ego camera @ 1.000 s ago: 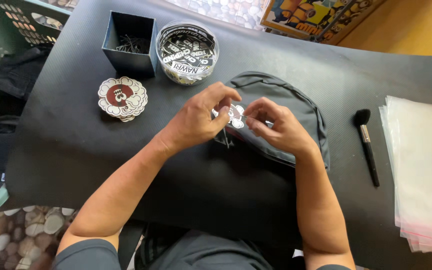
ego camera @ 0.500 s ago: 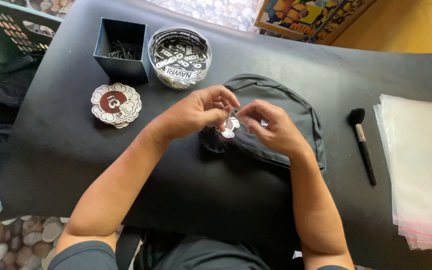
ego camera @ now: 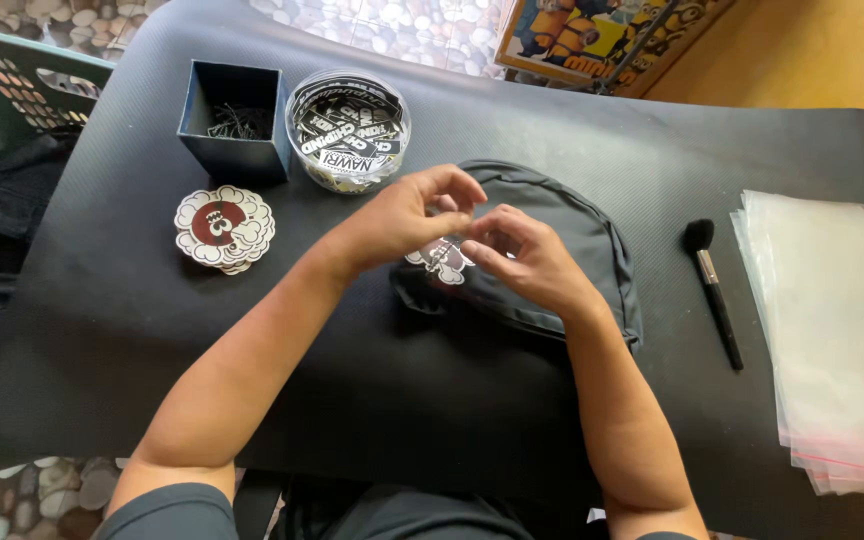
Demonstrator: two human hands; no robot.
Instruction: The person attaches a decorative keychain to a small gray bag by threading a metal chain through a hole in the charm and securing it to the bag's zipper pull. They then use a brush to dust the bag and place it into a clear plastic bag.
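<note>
Black matting covers the table [ego camera: 102,330], seen from the head camera. At its middle, a dark zippered pouch [ego camera: 572,240] lies flat under both hands. The left hand [ego camera: 407,215] and right hand [ego camera: 527,255] meet fingertip to fingertip above a small white cloud-shaped tag [ego camera: 439,262] resting on the pouch; fingers are curled in a pinch, though what they grip is too small to tell. Toward the far left corner stand a blue box [ego camera: 232,120] and a round clear tub of labels [ego camera: 347,128], with a stack of matching tags [ego camera: 224,227] just before them. A makeup brush [ego camera: 714,292] and clear plastic bags [ego camera: 832,330] lie along the right edge.
</note>
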